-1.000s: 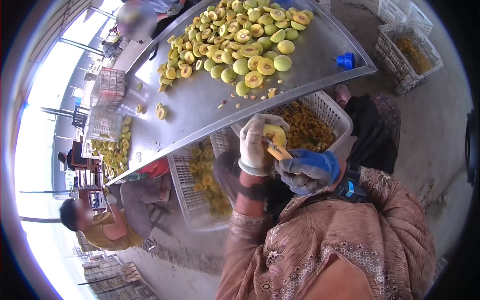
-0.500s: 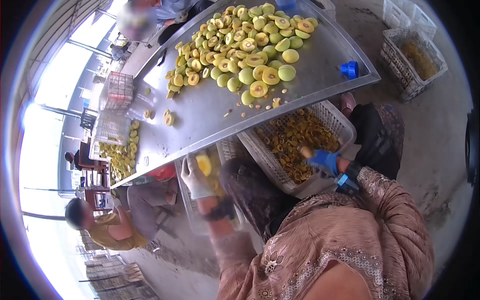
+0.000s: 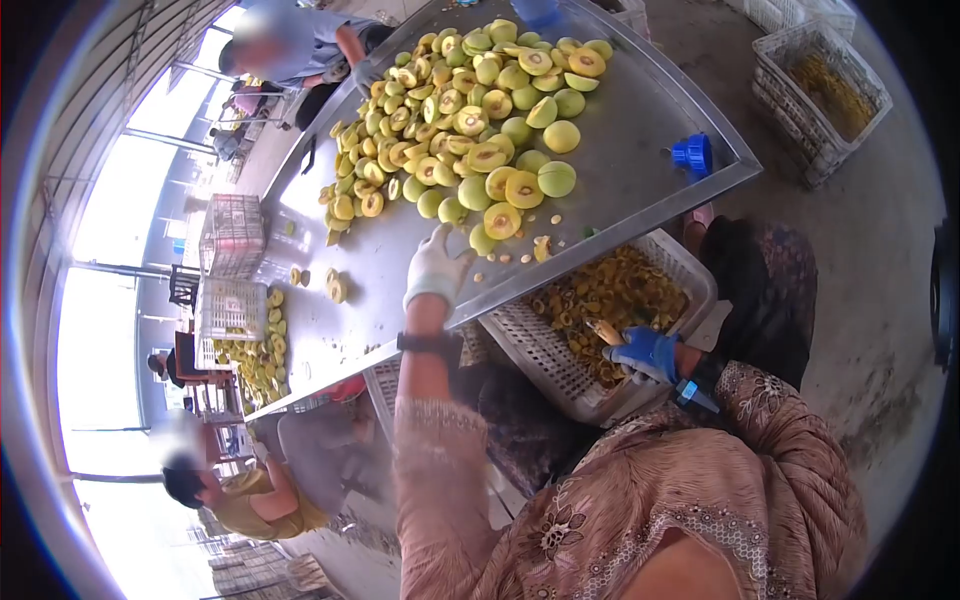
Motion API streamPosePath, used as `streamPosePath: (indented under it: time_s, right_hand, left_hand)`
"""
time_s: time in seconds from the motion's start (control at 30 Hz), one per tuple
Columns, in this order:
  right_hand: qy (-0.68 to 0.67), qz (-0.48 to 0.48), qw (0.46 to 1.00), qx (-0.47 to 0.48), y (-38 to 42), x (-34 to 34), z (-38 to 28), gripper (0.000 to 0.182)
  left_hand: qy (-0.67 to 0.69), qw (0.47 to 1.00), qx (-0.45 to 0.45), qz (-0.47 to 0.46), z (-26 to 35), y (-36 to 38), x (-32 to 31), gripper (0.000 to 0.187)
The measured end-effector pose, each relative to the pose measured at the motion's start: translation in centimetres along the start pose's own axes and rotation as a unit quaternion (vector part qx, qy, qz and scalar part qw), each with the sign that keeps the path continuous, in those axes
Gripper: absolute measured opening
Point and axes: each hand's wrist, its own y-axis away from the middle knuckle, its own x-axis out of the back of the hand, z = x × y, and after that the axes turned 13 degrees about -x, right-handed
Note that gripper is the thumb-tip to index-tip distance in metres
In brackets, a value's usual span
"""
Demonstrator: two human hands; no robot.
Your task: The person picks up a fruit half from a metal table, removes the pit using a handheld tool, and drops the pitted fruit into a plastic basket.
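Observation:
My left hand (image 3: 438,268), in a white glove, reaches over the metal table (image 3: 380,290) with its fingers apart and nothing in them. Its fingertips lie just short of a heap of halved green-yellow fruit (image 3: 470,120), nearest the halves at the heap's front edge. Around my right hand (image 3: 645,355) is a blue glove. The fingers are wrapped round a tool with a wooden handle (image 3: 603,330); its working end cannot be made out. Below that hand stands a white crate (image 3: 525,350) holding many small yellow-brown fruit pieces (image 3: 610,295).
A blue plastic cup-like piece (image 3: 692,153) sits at the table's right corner. Loose pits lie by the front edge. Crates (image 3: 820,110) stand on the floor at right, more crates (image 3: 228,310) at the table's left. Co-workers sit across the table and at lower left.
My left hand has risen from the crate below the table edge to the fruit heap; the yellow fruit piece is no longer in it. My right hand has shifted slightly, still holding the tool.

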Motion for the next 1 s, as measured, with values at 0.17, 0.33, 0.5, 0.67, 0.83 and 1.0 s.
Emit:
streamPosePath:
  time_s: [0.17,0.33,0.5,0.67,0.83,1.0]
  right_hand:
    - [-0.006,-0.030,0.999,0.012,0.6,0.2,-1.0,0.027]
    - [-0.025,-0.055,0.998,0.003,0.2,0.1,-1.1,0.025]
    - [-0.009,-0.049,0.997,0.051,2.0,0.4,-1.3,0.025]
    - [-0.025,-0.086,0.986,0.138,7.9,-2.1,-5.0,0.023]
    - [0.009,-0.107,0.978,0.181,7.9,-6.2,-6.0,0.039]
    - [0.049,-0.070,0.974,0.211,8.2,-9.2,-6.3,0.040]
  left_hand:
    - [-0.020,0.991,-0.050,-0.127,1.1,-5.0,-2.5,0.057]
    - [0.135,0.985,0.004,-0.109,-2.0,-5.3,-3.7,0.045]
    - [0.481,0.871,-0.054,0.084,-6.1,0.0,-2.7,0.044]
    - [0.404,0.887,-0.128,0.186,0.4,6.8,-1.7,0.041]
    - [0.797,0.576,0.041,0.179,4.3,10.4,-3.5,0.048]
    - [0.783,0.562,0.098,0.248,7.2,13.0,-3.4,0.049]
